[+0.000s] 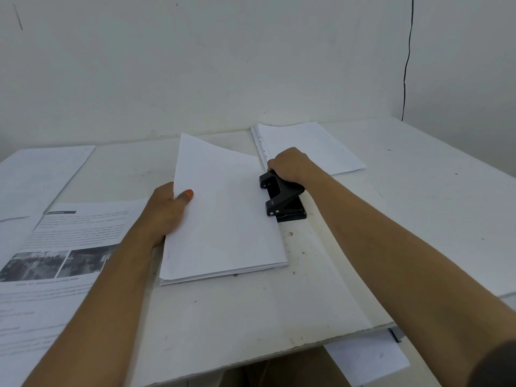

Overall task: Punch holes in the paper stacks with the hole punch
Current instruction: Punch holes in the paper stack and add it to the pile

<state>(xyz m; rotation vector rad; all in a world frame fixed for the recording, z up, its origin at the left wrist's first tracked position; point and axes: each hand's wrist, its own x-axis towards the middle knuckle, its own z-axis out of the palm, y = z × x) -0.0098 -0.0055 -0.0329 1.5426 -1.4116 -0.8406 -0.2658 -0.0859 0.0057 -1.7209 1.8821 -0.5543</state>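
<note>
the surface carries the paper stack, which lies between both hands, its right edge inside the hole punch. the left hand pinches the stack's left edge, thumb on top. the right hand curls over the punch lever. i think it is best to push the edge fully in, keep it straight, then press down firmly.

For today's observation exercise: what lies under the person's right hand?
The black hole punch, its slot over the paper stack edge. The right hand covers the lever's far end.
</note>
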